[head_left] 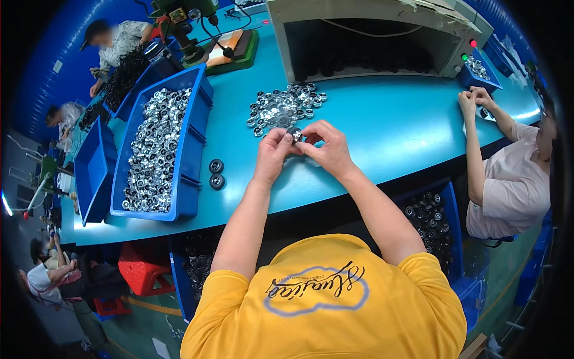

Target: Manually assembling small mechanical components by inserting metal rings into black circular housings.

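Observation:
My left hand (272,155) and my right hand (329,151) meet over the table, both closed on one small round black-and-silver wheel-like part (293,134). Thumbs and fingertips of both pinch it from either side, and they hide some of it. Just beyond my hands lies a loose pile of shiny silver round parts (281,107) with dark centres. Two black wheel-like parts (217,181) sit one behind the other on the table, left of my left forearm.
A blue bin (190,161) full of silver parts stands at left, beside another blue bin (95,179). A box-shaped machine (368,76) with a dark opening is at the back. Bins of dark parts (427,218) lie below the table edge. A co-worker (508,173) works at right.

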A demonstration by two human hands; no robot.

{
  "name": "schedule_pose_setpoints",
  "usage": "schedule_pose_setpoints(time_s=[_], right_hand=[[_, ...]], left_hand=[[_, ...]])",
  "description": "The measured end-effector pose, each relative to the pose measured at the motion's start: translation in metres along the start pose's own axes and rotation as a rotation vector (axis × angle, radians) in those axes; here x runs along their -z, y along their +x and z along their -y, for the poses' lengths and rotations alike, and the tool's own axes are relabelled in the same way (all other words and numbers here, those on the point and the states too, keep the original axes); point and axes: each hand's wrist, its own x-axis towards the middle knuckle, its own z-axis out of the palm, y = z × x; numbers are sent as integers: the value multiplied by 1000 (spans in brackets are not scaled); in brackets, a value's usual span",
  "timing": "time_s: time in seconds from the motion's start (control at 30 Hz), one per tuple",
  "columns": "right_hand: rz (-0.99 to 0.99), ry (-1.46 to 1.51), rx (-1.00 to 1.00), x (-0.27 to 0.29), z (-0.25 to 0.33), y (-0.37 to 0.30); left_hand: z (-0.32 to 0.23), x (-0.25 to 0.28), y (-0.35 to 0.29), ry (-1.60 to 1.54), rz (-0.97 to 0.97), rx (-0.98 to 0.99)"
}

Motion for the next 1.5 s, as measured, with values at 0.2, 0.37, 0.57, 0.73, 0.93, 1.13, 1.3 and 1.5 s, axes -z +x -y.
schedule_pose_setpoints(time_s=[0.2, 0.37, 0.57, 0.73, 0.93, 1.13, 1.3, 1.5], right_hand=[[30, -158, 115, 3, -2, -5], [75, 28, -4, 6, -7, -3], [77, 343, -320, 10, -4, 1], [125, 287, -323, 10, -14, 2], [102, 371, -393, 4, -11, 1], [141, 532, -488, 6, -18, 6], [194, 614, -531, 17, -14, 9], [146, 491, -432, -1, -34, 2]], left_hand=[[3, -6, -5, 219, -18, -115], [5, -3, -2, 102, 13, -65], [-3, -7, -5, 26, 68, 3], [1, -10, -6, 79, 51, -45], [9, -9, -7, 201, -14, -99], [1, -19, -10, 238, -35, -55], [8, -18, -3, 170, 20, -38], [16, -9, -3, 247, -49, -64]])
